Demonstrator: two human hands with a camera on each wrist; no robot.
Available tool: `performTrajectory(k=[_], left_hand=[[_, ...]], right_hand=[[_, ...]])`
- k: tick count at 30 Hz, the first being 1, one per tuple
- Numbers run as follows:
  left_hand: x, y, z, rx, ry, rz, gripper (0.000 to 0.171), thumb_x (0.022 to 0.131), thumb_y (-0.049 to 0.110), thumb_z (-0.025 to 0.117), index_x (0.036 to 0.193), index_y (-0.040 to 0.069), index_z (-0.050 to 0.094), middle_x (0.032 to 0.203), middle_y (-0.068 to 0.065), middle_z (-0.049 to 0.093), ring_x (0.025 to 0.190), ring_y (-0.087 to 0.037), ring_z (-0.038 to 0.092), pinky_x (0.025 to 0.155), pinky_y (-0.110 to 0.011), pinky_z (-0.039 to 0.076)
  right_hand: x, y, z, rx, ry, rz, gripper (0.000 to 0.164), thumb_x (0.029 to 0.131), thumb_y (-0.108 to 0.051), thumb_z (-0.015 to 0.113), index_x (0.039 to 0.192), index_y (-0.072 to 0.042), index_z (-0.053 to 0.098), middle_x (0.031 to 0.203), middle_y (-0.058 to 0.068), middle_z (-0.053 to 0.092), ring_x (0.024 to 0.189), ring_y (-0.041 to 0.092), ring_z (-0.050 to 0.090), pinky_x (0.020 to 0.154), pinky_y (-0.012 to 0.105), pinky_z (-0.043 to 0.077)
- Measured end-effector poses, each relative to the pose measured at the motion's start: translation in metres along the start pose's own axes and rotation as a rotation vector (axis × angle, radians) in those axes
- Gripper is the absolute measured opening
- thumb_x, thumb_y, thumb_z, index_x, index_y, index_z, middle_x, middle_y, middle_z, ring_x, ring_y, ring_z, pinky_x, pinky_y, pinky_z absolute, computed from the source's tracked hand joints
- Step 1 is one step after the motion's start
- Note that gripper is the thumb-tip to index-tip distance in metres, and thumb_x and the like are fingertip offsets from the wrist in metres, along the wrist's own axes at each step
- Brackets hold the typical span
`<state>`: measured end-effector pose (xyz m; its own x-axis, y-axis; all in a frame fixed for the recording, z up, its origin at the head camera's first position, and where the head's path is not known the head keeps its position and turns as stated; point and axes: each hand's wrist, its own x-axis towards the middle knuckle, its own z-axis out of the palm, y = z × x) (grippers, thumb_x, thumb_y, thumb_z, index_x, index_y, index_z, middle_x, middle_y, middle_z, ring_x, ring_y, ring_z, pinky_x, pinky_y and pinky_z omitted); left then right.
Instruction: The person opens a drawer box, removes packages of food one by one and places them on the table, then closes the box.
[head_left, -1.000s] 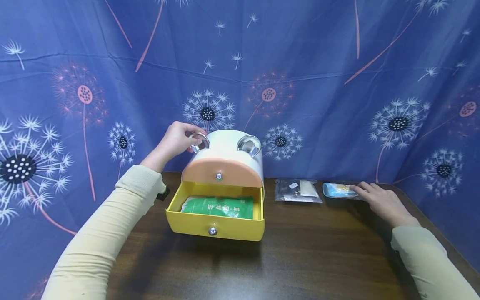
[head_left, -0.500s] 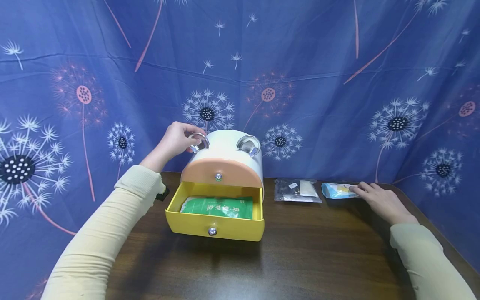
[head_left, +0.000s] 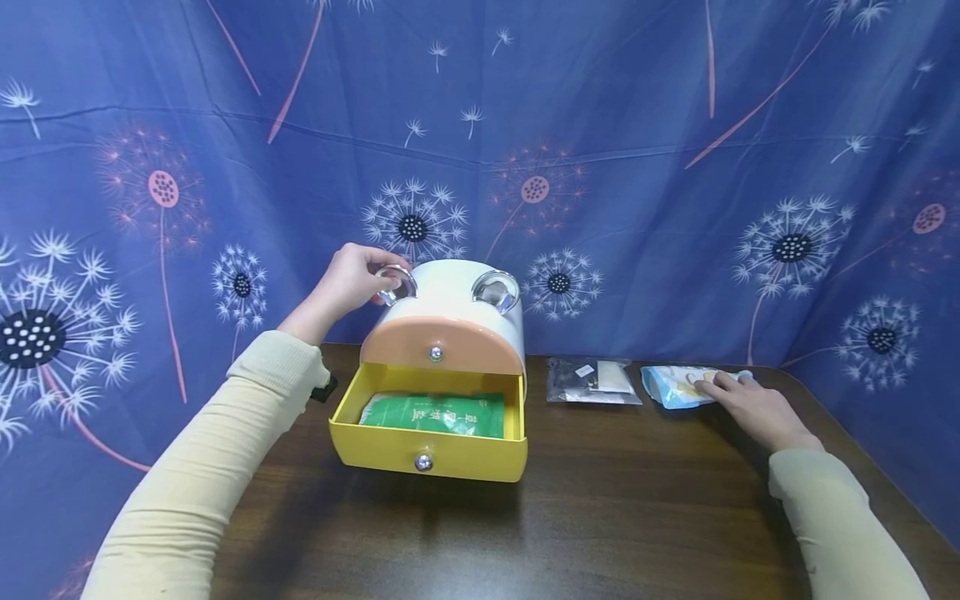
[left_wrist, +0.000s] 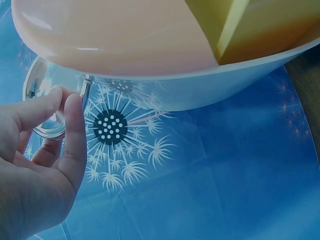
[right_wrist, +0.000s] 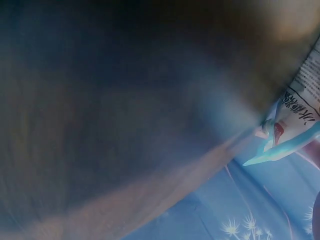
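Observation:
My left hand [head_left: 351,277] grips the left silver ring-shaped ear [head_left: 397,285] on top of a white, round-topped drawer box [head_left: 454,283]. In the left wrist view, the thumb and a finger [left_wrist: 75,122] meet at that silver ring [left_wrist: 35,82]. The box's yellow lower drawer [head_left: 375,448] is pulled out, and a green packet [head_left: 442,414] with white lettering lies in it. Far to the right, my right hand [head_left: 757,412] holds a soft blue-and-white packet [head_left: 675,387] at its right part. Printed text shows on the packet [right_wrist: 300,107] in the right wrist view; most of the fingers are hidden there.
A clear plastic bag [head_left: 581,383] with a white piece inside lies between the box and the blue-and-white packet. The peach upper drawer [head_left: 405,340] is closed. A small dark object [head_left: 324,388] sits left of the box. A blue dandelion-print curtain [head_left: 637,208] hangs behind the brown table [head_left: 600,517].
My right hand has shifted slightly left, and the blue-and-white packet has turned and flattened so more of its face shows. My left hand keeps its hold on the ring.

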<state>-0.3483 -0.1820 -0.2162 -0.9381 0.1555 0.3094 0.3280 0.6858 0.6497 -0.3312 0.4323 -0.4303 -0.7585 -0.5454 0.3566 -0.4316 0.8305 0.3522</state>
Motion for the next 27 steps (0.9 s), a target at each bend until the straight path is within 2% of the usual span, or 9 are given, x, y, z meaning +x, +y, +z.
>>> performTrajectory(k=[5, 16, 22, 27], left_hand=[[0.000, 0.000, 0.000, 0.005, 0.005, -0.002, 0.021, 0.087, 0.009, 0.068, 0.107, 0.012, 0.072, 0.097, -0.008, 0.069, 0.061, -0.018, 0.063, 0.054, -0.029, 0.055], [0.001, -0.001, -0.002, 0.014, 0.001, -0.007, 0.022, 0.087, 0.010, 0.068, 0.109, 0.012, 0.071, 0.102, -0.008, 0.068, 0.058, -0.017, 0.063, 0.054, -0.029, 0.055], [0.001, -0.002, -0.001, 0.011, 0.001, -0.007, 0.022, 0.087, 0.010, 0.067, 0.109, 0.012, 0.071, 0.103, -0.008, 0.068, 0.059, -0.017, 0.063, 0.054, -0.029, 0.055], [0.002, -0.002, 0.001, 0.007, -0.002, -0.017, 0.022, 0.088, 0.011, 0.067, 0.109, 0.014, 0.071, 0.105, -0.008, 0.068, 0.061, -0.023, 0.064, 0.055, -0.029, 0.055]], right_hand=[[0.001, -0.002, 0.003, 0.015, -0.053, 0.039, 0.073, 0.079, 0.022, 0.053, 0.136, -0.023, 0.044, 0.114, 0.007, 0.048, 0.089, 0.031, 0.055, 0.049, 0.039, 0.047], [0.011, -0.001, -0.004, 0.069, -0.149, 0.052, 0.064, 0.086, 0.019, 0.045, 0.135, -0.023, 0.045, 0.112, 0.010, 0.050, 0.084, 0.032, 0.055, 0.049, 0.039, 0.047], [0.011, 0.001, -0.006, 0.089, -0.182, 0.056, 0.064, 0.085, 0.019, 0.048, 0.134, -0.022, 0.047, 0.111, 0.010, 0.052, 0.084, 0.031, 0.056, 0.047, 0.035, 0.046], [0.013, 0.000, -0.014, 0.125, -0.233, 0.087, 0.054, 0.083, 0.012, 0.054, 0.127, -0.019, 0.055, 0.110, 0.013, 0.055, 0.085, 0.032, 0.059, 0.046, 0.036, 0.046]])
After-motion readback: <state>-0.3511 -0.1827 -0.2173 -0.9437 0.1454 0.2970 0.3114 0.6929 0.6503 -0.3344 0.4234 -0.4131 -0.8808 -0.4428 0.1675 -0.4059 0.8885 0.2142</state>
